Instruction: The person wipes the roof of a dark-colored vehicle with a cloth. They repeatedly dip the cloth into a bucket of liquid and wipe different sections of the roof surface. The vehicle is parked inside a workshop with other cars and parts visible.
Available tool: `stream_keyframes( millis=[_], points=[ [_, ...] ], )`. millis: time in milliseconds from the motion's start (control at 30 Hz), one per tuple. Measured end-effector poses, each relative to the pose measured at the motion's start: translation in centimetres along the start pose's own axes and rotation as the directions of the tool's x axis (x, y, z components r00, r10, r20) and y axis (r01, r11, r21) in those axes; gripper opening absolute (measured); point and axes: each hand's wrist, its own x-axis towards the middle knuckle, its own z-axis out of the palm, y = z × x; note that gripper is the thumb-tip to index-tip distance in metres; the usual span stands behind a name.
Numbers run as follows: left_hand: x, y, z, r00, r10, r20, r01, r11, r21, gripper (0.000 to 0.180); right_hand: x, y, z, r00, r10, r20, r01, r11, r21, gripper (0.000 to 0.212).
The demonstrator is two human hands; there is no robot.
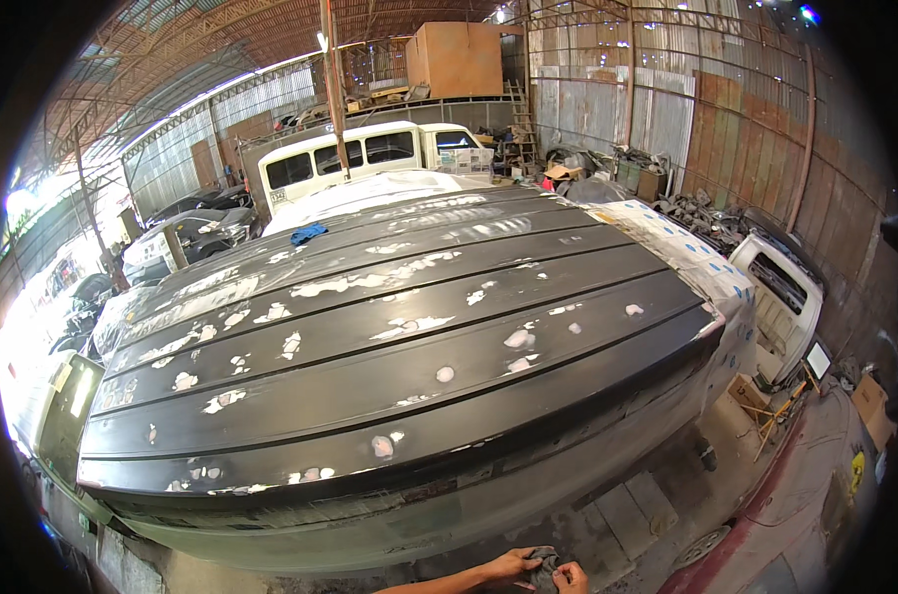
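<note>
At the lower edge, my left hand [513,562] and my right hand [570,577] are close together, both closed on a dark grey, crumpled rag [544,566]. The rag is small and bunched, and its details are hard to make out. In front of my hands stretches a large black ridged vehicle roof [360,381], spotted with whitish and pinkish filler patches. My hands are apart from it, beyond its near edge. A crumpled blue cloth [308,234] lies on the roof's far left part.
Plastic sheeting [657,421] covers the vehicle's side. To the right are a dark red car [775,505], a yellow stand [775,421] and a white pickup cab [790,297]. A cream van [345,153] stands behind, and a post [332,89] rises near it. Grey cars [196,238] are at left.
</note>
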Motion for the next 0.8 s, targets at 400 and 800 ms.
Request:
stream_keyframes(
  millis=[400, 800],
  points=[
    [-5.7, 0.6, -0.5, 0.773, 0.536, -0.338, -0.240, 0.741, 0.627, 0.035, 3.3, -2.4, -1.3, 0.945, -0.106, 0.309, 0.091, 0.994, 0.064, 0.015],
    [-12.1, 4.4, 0.6, 0.806, 0.573, -0.147, -0.374, 0.687, 0.623, 0.026, 3.4, -5.4, 8.6, 0.896, -0.203, 0.395, 0.242, 0.969, -0.051, 0.041]
  ],
)
